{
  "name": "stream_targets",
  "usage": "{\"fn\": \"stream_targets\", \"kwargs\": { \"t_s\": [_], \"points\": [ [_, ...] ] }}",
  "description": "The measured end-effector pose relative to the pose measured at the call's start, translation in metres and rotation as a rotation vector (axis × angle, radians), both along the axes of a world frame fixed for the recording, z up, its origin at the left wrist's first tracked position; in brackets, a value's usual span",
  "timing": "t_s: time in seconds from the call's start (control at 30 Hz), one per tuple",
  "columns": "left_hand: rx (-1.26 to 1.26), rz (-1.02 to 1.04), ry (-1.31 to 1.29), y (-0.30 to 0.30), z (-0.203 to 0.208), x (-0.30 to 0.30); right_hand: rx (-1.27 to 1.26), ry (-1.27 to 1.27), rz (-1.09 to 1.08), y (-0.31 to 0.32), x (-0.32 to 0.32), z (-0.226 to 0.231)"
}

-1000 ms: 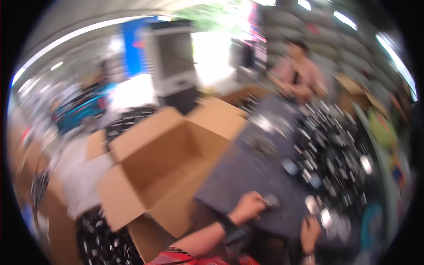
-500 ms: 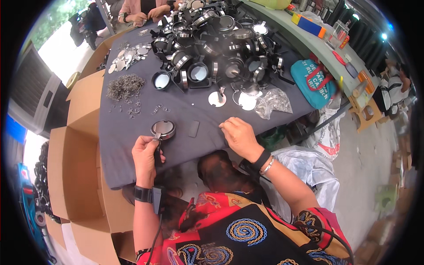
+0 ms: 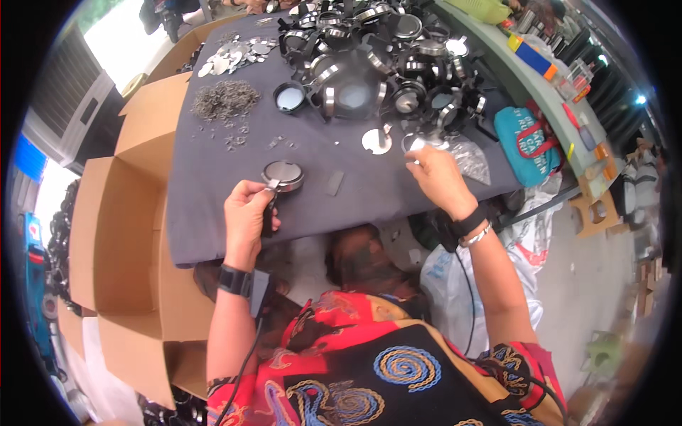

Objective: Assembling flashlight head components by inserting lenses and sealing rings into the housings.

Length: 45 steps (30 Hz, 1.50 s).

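My left hand (image 3: 246, 216) is closed on the black handle of a round metal-rimmed piece (image 3: 283, 175), which has a flat, shiny face turned up over the near table. Over to the right, my right hand (image 3: 444, 181) has its fingertips pinched together beside a clear plastic bag (image 3: 472, 160); what they hold, if anything, is too small to make out. Just beyond those fingers lies a shiny disc (image 3: 413, 143), partly hidden. A white disc (image 3: 376, 142) sits left of it. Between my hands a small grey rectangular piece (image 3: 334, 182) rests on the dark cloth.
Similar black-handled round pieces (image 3: 355, 96) are heaped at the far side. Small wire clips (image 3: 226, 99) and flat metal discs (image 3: 238, 55) are piled at far left. An open cardboard box (image 3: 128, 248) stands left; a teal bag (image 3: 524, 145) lies at the table's right edge.
My right hand has moved right and away from me to the plastic bag and discs. My left hand keeps its hold on the round piece. The whole view has shifted.
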<state>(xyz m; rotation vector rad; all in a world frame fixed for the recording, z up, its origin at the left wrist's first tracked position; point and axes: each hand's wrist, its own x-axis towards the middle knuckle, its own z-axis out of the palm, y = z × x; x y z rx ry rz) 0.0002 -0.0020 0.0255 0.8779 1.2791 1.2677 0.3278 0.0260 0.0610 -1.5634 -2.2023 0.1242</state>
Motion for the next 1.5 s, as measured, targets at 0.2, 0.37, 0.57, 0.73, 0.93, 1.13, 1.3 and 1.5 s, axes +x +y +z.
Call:
{"fn": "stream_targets", "kwargs": {
  "t_s": [0.2,0.37,0.57,0.73,0.93,1.13,1.3,1.5],
  "points": [
    [0.007,0.023,-0.004,-0.003,-0.001,-0.007,-0.006,0.358,-0.215,-0.017,0.068,0.021],
    [-0.001,0.038,0.019,0.0,-0.001,-0.007,-0.205,0.469,-0.157,-0.03,0.077,0.017],
    [0.003,-0.02,0.055,0.011,0.004,0.008,0.023,-0.288,-0.199,-0.008,0.064,-0.016],
    [0.016,0.041,0.064,0.0,0.0,-0.006,0.059,-0.423,-0.189,0.01,0.036,-0.041],
    [0.059,0.012,-0.03,-0.002,-0.005,-0.004,0.1,-0.5,-0.081,0.006,0.048,-0.034],
    [0.051,0.018,-0.06,0.0,-0.003,-0.005,0.167,-0.492,-0.005,0.016,0.062,-0.039],
    [0.055,0.023,-0.067,-0.002,-0.001,-0.004,0.174,-0.407,0.018,0.016,0.062,-0.039],
    [0.036,-0.01,-0.04,0.003,0.002,0.001,0.186,-0.316,-0.017,0.011,0.068,-0.037]
  ]
}}
